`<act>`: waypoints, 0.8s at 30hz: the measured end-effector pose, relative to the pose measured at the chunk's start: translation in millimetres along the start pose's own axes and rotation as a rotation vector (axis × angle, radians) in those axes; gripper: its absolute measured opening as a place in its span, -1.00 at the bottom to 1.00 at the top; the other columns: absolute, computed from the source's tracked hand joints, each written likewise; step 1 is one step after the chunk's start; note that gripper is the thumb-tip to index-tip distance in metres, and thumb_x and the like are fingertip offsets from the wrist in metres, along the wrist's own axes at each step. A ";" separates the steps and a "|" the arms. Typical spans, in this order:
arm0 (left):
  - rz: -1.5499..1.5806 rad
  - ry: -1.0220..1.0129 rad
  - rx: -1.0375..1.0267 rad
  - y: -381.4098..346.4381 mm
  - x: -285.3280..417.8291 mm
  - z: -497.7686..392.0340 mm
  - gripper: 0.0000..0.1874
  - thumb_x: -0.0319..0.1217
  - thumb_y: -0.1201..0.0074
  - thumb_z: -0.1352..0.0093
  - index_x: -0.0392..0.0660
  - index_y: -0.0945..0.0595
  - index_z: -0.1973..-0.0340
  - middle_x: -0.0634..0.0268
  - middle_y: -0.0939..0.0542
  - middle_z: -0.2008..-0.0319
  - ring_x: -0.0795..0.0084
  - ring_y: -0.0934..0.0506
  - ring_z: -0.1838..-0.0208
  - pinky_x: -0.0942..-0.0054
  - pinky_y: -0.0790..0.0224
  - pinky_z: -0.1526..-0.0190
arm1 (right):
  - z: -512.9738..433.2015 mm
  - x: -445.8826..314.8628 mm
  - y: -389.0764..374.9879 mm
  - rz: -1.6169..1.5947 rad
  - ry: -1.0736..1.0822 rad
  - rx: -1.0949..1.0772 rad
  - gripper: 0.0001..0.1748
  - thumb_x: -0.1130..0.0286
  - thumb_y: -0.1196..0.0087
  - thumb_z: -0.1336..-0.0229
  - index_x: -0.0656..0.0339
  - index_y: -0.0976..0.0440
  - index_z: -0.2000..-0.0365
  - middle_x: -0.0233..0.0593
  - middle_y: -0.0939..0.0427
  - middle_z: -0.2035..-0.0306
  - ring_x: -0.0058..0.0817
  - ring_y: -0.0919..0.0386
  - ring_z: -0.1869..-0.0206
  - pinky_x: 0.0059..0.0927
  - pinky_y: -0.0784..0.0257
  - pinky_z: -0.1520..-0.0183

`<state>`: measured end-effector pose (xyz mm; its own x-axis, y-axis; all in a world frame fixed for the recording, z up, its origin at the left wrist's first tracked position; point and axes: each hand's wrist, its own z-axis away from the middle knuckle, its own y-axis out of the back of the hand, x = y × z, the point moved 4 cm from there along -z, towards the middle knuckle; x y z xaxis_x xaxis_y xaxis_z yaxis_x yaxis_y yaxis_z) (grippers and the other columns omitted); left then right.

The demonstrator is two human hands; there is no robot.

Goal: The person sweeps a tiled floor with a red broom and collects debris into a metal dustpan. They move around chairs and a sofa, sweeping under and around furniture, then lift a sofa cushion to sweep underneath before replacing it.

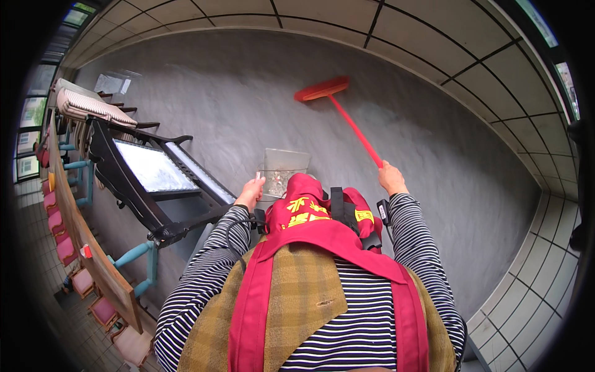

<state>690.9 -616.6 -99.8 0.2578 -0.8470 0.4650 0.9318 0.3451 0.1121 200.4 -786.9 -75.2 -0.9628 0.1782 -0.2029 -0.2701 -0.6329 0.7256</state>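
My right hand (393, 178) is closed round the upper end of the red handle of a broom (355, 128). The broom's red head (322, 89) rests out ahead on the grey floor, with orange bristles showing. In my left hand (251, 191), at the left of my red apron (309, 204), is the handle of a dustpan, its grip pale at the top. The dustpan's clear pan (287, 160) lies just beyond the apron and holds small debris. The apron hides part of the dustpan.
A black carved wooden frame with pale panels (155, 165) stands close on my left. Beyond it are striped cushioned chairs (95, 107) and a long wooden table (88, 237) with blue legs and pink seats alongside. A clear flat item (114, 83) lies far left. Tiled walls (418, 32) bound the floor.
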 end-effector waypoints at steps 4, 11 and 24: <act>-0.045 0.012 -0.031 -10.1 26.0 -5.5 -0.70 -0.11 -0.16 -0.45 0.00 -0.43 0.25 0.50 -0.32 0.57 0.64 -0.25 0.62 0.55 -0.13 0.58 | -5.3 1.6 28.8 0.017 0.052 0.090 -0.52 0.20 0.09 -0.37 0.02 -0.33 -0.26 0.05 -0.65 0.08 0.03 -0.60 -0.02 0.04 -0.47 -0.10; -0.066 -0.054 -0.115 -63.6 61.6 -21.2 -0.69 -0.07 -0.13 -0.45 0.01 -0.43 0.27 0.52 -0.30 0.57 0.64 -0.22 0.57 0.53 -0.04 0.55 | 49.0 124.9 11.5 0.076 -0.077 -0.014 -0.48 0.14 0.11 -0.39 -0.10 -0.28 -0.31 0.10 -0.65 0.11 0.12 -0.60 0.03 0.11 -0.47 -0.07; -0.169 -0.105 0.258 -144.5 62.5 -127.0 -0.65 -0.08 -0.14 -0.43 -0.12 -0.55 0.22 0.45 -0.47 0.48 0.58 -0.38 0.47 0.49 -0.29 0.42 | -114.7 190.9 123.9 0.286 0.128 -0.170 -0.40 0.16 0.10 -0.40 -0.01 -0.16 -0.37 0.21 -0.64 0.16 0.16 -0.62 0.08 0.06 -0.53 -0.02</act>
<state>604.8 -770.8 -198.4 0.0647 -0.8591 0.5077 0.8601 0.3060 0.4082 -17.0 -917.8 -99.5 -0.9889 -0.1137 -0.0956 0.0250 -0.7616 0.6476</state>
